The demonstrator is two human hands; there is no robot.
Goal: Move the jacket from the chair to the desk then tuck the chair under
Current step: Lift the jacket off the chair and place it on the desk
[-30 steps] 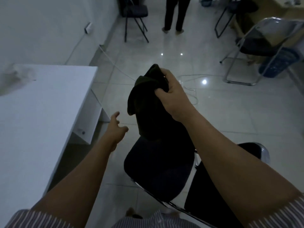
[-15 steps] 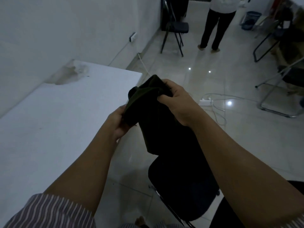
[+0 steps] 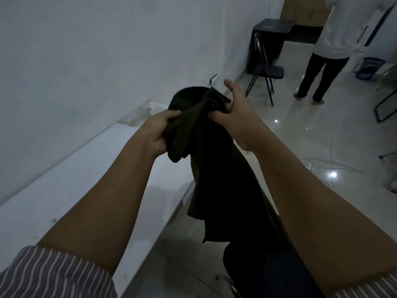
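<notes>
You have lifted the dark, limp fabric jacket [image 3: 206, 160] higher, toward frame centre. Your left hand [image 3: 158, 131], empty a second ago, now grips its bunched top beside your right hand [image 3: 234, 108], whose thumb has loosened.

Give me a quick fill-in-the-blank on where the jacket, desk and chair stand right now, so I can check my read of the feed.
1. The jacket is gripped by ____ hands, the left hand and the right hand.
2. The jacket hangs in the air and has not yet been laid on the white ____.
3. The desk lies to the person's ____ side.
4. The dark seat directly below the jacket belongs to the ____.

Missing words: both; desk; left; chair
</notes>
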